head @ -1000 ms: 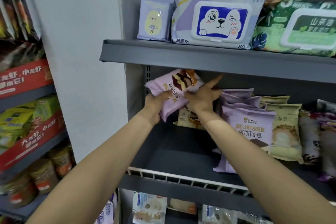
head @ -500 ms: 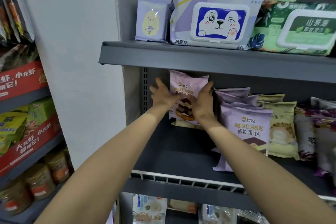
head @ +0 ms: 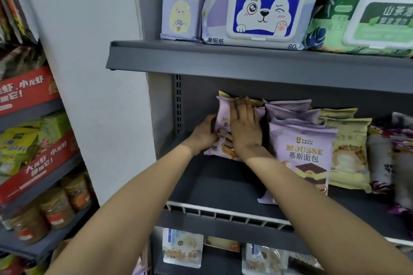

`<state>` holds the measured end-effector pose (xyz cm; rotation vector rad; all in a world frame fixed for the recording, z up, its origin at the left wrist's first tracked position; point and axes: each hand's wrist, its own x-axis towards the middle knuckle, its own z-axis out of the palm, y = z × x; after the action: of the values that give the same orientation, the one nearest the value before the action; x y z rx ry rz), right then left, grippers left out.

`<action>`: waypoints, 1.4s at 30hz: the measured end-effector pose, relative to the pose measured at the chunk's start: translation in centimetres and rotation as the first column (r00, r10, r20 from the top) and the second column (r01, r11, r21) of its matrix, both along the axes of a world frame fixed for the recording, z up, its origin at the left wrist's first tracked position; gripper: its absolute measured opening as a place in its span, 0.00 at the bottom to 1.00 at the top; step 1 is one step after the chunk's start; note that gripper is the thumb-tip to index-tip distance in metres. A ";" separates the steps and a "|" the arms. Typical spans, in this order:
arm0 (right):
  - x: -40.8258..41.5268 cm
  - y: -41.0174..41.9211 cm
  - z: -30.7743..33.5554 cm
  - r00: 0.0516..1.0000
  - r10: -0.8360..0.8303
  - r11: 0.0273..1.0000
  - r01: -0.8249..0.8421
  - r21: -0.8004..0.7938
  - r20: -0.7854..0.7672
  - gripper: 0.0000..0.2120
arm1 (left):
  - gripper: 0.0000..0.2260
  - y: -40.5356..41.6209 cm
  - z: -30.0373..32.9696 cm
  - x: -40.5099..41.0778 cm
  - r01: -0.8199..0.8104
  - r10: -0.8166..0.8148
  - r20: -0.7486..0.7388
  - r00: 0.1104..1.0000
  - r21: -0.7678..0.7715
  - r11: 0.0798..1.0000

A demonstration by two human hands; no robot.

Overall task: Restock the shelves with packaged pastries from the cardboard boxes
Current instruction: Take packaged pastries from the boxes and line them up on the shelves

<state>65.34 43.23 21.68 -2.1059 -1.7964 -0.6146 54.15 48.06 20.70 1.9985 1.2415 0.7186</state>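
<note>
At the back of the middle shelf (head: 223, 185), a purple pastry bag (head: 224, 116) stands upright. The right hand (head: 244, 127) presses flat on its front; the left hand (head: 204, 134), at nine o'clock, grips its edge.

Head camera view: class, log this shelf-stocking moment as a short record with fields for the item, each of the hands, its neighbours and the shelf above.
item: purple mousse packet, upright at the back of the middle shelf
left hand: grips the packet's left edge
right hand: flat, fingers straight, pressing the packet's front
neighbours: purple mousse packet row to its right
shelf above: wet wipes pack
</note>
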 end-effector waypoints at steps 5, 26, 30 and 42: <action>-3.1 -2.3 0.5 0.942 0.230 0.969 -0.245 -0.034 -0.246 0.33 | 0.15 -1.8 0.4 -3.4 -0.197 0.203 -0.003 0.979 0.221 0.955; -30.3 -5.8 -17.0 0.742 0.374 0.555 -0.660 -0.506 -0.556 0.13 | 0.07 -11.2 -17.8 -32.9 -0.639 0.537 -0.478 0.695 -0.068 0.766; -30.6 -3.9 -25.2 0.856 0.315 0.507 -0.517 -0.690 -0.411 0.10 | 0.12 -11.2 -25.1 -35.0 -0.650 0.447 -0.557 0.700 -0.238 0.722; -30.4 0.9 -32.6 0.909 -0.162 0.539 -0.245 -0.806 -0.385 0.41 | 0.42 -5.4 -34.5 -35.8 -0.345 0.044 -0.684 0.728 -0.310 0.886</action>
<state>34.90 44.14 -10.92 -2.4183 -2.0627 0.9218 18.33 42.63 -13.82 1.8006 1.8591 -0.2331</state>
